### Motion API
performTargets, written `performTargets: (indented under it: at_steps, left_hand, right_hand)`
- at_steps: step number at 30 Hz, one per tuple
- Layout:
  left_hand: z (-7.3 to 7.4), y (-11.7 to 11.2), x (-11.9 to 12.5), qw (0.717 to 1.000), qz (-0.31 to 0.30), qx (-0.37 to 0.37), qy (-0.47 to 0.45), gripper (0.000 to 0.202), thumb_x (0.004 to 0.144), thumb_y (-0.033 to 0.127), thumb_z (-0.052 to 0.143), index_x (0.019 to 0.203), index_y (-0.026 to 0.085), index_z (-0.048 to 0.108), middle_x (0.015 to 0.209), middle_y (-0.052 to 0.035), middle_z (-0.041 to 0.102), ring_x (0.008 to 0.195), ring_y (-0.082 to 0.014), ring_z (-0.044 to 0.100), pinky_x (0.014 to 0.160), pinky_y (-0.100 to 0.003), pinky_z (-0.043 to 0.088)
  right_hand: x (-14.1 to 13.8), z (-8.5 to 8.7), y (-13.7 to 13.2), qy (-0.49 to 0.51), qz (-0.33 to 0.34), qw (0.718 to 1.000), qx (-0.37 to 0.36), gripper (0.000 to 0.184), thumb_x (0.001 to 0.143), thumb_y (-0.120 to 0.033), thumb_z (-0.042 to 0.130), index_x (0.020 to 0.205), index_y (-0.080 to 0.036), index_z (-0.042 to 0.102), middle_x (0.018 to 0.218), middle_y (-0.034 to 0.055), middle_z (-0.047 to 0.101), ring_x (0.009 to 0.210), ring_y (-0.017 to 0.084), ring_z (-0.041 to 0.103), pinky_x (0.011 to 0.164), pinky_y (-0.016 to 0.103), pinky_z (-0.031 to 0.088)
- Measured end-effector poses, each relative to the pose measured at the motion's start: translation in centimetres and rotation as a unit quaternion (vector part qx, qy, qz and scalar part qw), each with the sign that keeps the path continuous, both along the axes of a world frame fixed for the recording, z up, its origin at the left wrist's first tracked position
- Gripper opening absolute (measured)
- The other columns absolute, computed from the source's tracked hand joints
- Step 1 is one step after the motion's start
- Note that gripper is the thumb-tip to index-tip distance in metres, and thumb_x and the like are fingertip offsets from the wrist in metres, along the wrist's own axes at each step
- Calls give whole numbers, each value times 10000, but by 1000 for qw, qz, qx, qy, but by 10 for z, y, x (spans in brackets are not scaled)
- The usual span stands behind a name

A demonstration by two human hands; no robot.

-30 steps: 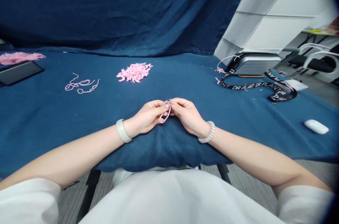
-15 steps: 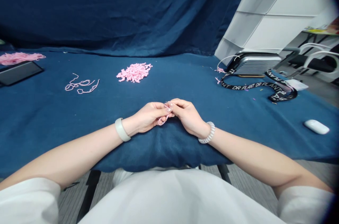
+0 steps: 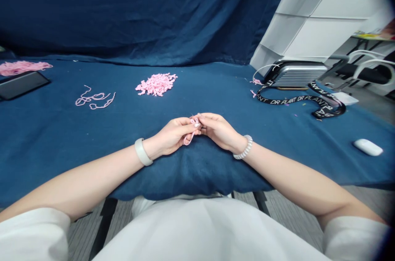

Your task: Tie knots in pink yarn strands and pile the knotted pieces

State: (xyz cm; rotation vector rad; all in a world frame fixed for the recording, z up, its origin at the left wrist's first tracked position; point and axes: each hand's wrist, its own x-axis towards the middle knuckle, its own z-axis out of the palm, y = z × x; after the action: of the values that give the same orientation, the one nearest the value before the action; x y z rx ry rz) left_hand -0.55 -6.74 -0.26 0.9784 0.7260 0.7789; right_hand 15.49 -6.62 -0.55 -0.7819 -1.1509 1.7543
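Observation:
My left hand and my right hand meet fingertip to fingertip above the near edge of the blue-covered table. Both pinch a short piece of pink yarn, whose loop hangs down between them. A pile of small pink yarn pieces lies further back in the middle. Loose pink yarn strands lie to the left of it.
A black tablet with a pink yarn bundle behind it sits at the far left. At the right lie a black printed lanyard, a silver device and a white mouse. A blue cloth backdrop hangs behind.
The yarn loop has shortened and drawn up toward my fingertips. My right wrist has turned slightly and shifted up; my left hand has barely moved.

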Motion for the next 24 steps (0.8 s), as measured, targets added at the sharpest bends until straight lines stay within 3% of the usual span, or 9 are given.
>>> performTargets:
  at_steps: [9,24]
  left_hand:
    - [1,0,0,1000,-1,-10,24,161,714,215,686,691,97,579,558,14,531,426,-25,437,397,-141,354]
    - [2,-2,1,1000,9,10,28,230,706,256,704,616,99,562,502,21,518,393,-16,407,388,-137,319]
  right_hand:
    - [4,5,3,-63,-8,998,27,167,701,-310,703,715,-145,677,706,12,637,631,91,564,629,243,408]
    - [-5,5,-5,-16,-20,1000,10,198,729,-315,676,665,-140,607,605,-9,609,589,89,556,633,252,416]
